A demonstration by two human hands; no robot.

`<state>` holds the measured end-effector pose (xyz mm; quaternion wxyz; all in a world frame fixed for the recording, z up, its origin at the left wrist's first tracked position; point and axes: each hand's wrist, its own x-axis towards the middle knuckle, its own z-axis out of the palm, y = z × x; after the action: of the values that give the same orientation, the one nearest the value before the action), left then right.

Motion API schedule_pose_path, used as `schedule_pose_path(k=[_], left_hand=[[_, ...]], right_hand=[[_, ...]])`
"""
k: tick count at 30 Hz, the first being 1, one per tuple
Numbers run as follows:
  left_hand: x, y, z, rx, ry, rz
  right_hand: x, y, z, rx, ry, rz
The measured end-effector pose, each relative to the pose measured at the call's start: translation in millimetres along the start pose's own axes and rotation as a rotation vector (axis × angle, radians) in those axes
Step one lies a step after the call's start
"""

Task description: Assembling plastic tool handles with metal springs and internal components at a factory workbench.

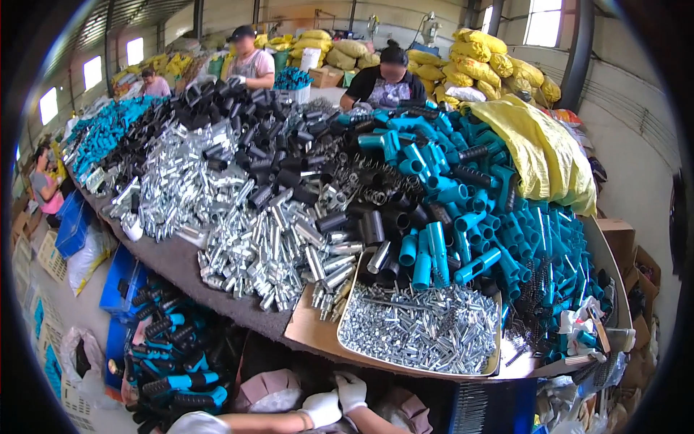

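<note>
Below the table's front edge, my two white-gloved hands meet in front of my lap. My left hand (322, 409) is closed, its fingertips against the other glove. The fingers of my right hand (351, 391) are pressed together and bent toward the left one. Whatever lies between them, if anything, is too small or hidden to make out. Nearest to both hands on the table is a cream tray (347, 334) heaped with small silver metal pins (426, 329). Just left of it, a pile of shiny metal sleeves (253, 253) spreads over the dark tabletop (170, 257).
Teal tubular handles (470, 224) and black sleeves (253, 137) are heaped across the table. A yellow woven sack (542, 155) drapes over the right heap. Finished-looking teal-and-black handles (181, 362) fill the lower left, beside a blue crate (119, 289). Several people sit around the table.
</note>
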<state>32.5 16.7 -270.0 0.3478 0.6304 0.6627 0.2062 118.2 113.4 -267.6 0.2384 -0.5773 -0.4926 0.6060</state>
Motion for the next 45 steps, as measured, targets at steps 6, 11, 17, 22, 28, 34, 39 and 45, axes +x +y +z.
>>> schedule_pose_path(k=[6,11,17,22,28,34,39,45], left_hand=[[7,12,-1,-0.029,0.131,-0.088],[-54,71,-179,0.054,-0.111,0.074],[-191,113,-335,0.038,0.698,-0.098],[-234,113,-348,0.149,0.913,-0.246],[-228,71,-320,0.508,0.725,-0.294],[-243,-4,-282,0.618,0.412,-0.465],[-224,17,-288,0.673,0.135,-0.495],[-200,34,-251,0.6,-0.026,-0.464]], right_hand=[[18,31,-5,-0.164,0.009,-0.272],[14,18,-77,0.698,-0.581,0.31],[16,31,-98,0.604,-0.373,0.292],[21,40,-83,0.453,-0.453,0.308],[13,38,-82,0.398,-0.374,0.281],[16,35,-82,0.377,-0.431,0.261],[11,32,-77,0.316,-0.374,0.239],[1,28,-76,0.279,-0.349,0.229]])
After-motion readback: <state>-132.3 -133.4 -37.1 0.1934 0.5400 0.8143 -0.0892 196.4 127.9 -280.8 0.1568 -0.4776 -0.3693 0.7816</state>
